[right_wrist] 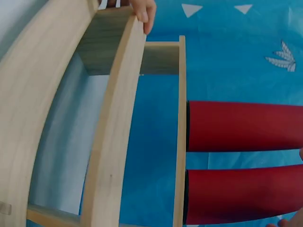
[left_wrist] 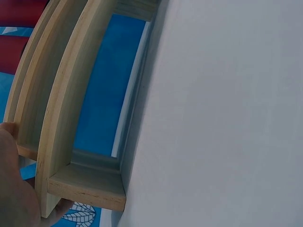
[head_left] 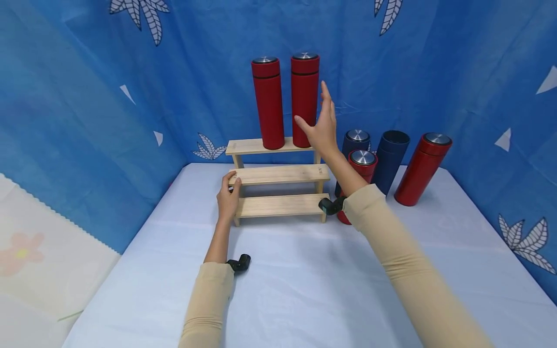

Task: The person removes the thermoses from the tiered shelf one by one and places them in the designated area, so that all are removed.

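A three-tier wooden stand point(head_left: 278, 206) is on the table. My left hand point(head_left: 227, 197) grips the left end of its middle board, and in the right wrist view its fingers point(right_wrist: 144, 13) curl over that end. Two red thermos flasks stand upright on the top tier: a left flask point(head_left: 268, 106) and a right flask point(head_left: 304, 92). My right hand point(head_left: 324, 126) is beside the right flask, its thumb and fingers spread apart. The thumb overlaps this flask in the head view; whether it touches cannot be told. Only bits of that hand show at the right wrist view's edge.
Right of the stand are a red flask point(head_left: 363, 166) partly behind my right forearm, a dark blue flask point(head_left: 358, 140), another dark blue flask point(head_left: 391, 159) and a leaning red flask point(head_left: 423, 169). A blue curtain point(head_left: 209, 72) hangs behind the white-covered table point(head_left: 287, 290).
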`<state>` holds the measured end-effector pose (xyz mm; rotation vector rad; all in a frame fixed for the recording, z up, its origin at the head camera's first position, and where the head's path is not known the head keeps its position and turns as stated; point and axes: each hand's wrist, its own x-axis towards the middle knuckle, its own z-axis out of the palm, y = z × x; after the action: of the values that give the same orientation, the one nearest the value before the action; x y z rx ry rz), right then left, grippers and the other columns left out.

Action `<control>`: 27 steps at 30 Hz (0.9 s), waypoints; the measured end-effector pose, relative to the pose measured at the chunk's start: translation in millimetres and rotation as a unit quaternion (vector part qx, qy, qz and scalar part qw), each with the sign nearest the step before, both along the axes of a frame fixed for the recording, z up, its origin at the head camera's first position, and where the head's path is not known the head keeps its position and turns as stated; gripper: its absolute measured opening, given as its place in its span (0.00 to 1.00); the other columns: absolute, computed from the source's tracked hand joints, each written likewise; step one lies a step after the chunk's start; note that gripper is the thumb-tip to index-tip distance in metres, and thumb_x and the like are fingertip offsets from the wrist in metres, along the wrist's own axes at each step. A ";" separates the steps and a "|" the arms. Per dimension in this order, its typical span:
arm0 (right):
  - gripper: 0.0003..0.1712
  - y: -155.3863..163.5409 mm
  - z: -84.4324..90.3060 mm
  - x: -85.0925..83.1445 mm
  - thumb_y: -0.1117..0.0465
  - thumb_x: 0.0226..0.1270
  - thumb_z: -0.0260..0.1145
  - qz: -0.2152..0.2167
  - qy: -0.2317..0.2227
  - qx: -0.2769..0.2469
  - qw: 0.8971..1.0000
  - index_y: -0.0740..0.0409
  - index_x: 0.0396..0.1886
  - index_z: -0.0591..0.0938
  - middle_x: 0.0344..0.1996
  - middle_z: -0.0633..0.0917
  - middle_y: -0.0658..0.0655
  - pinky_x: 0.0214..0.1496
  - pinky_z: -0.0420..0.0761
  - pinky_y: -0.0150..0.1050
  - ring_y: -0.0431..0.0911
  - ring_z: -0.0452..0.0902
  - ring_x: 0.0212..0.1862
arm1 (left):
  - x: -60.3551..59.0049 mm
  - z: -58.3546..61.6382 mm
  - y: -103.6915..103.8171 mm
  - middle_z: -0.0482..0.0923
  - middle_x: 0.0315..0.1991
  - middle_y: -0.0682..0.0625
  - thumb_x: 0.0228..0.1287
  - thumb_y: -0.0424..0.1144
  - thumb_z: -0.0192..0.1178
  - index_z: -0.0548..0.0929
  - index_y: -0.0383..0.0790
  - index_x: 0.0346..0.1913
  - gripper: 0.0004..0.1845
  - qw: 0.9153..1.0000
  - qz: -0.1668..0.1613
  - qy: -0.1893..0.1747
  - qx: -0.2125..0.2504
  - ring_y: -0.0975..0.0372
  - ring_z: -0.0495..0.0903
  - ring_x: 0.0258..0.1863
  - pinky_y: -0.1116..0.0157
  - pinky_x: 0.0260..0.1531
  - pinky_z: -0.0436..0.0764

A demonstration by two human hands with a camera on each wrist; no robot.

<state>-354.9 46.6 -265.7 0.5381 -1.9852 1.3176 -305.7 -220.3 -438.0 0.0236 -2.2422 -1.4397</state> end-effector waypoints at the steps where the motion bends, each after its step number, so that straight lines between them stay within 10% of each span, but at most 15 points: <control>1: 0.53 0.4 1.9 -4.1 0.57 0.57 0.68 0.002 -0.009 0.010 1.000 0.49 0.73 0.44 0.69 0.55 0.52 0.62 0.61 0.33 0.37 0.49 0.67 | 0.1 0.1 0.3 0.67 0.63 0.46 0.68 0.56 0.46 0.66 0.52 0.64 0.25 1.000 -0.001 0.000 0.000 0.51 0.72 0.55 0.53 0.50 0.72; 15: 0.57 1.3 1.9 -34.1 0.58 0.60 0.66 0.025 -0.140 0.015 0.990 0.35 0.72 0.32 0.69 0.54 0.47 0.60 0.67 0.39 0.38 0.55 0.65 | -1.8 -0.8 3.4 0.68 0.62 0.45 0.67 0.57 0.48 0.67 0.52 0.63 0.25 1.000 0.000 0.006 0.002 0.50 0.74 0.51 0.53 0.45 0.74; 27: 0.53 -4.1 -8.8 -8.4 0.55 0.58 0.68 -0.026 -0.094 -0.032 0.995 0.32 0.72 0.43 0.63 0.65 0.49 0.55 0.72 0.39 0.39 0.64 0.60 | -0.9 -2.6 -0.4 0.67 0.63 0.47 0.66 0.58 0.48 0.66 0.54 0.64 0.26 1.000 -0.001 0.003 0.002 0.50 0.74 0.50 0.53 0.45 0.75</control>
<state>-363.3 42.5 -274.5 0.3412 -2.0854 1.4388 -306.6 -220.7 -440.5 0.0189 -2.2354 -1.4424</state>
